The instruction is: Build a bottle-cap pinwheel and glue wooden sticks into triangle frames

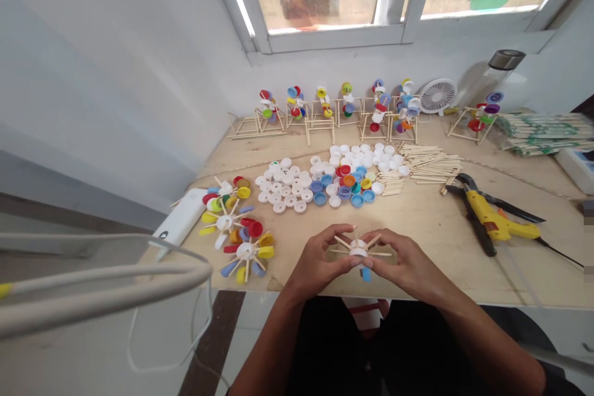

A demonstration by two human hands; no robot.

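Note:
Both hands hold a small wheel (358, 250) over the near edge of the plywood table (431, 223): a white bottle cap as hub with several thin wooden sticks radiating from it. A blue cap (366, 273) hangs on the lowest stick. My left hand (320, 263) pinches the hub from the left. From the right, my right hand (403, 263) grips it too, fingers closed round the hub. Three finished wheels with coloured caps (239, 232) lie at the table's left.
Loose white and coloured caps (325, 182) cover the middle. A pile of wooden sticks (424, 164) lies right of them. A yellow glue gun (494, 219) and black pliers lie at right. Stick frames with cap wheels (346, 108) line the back, beside a small fan (436, 96).

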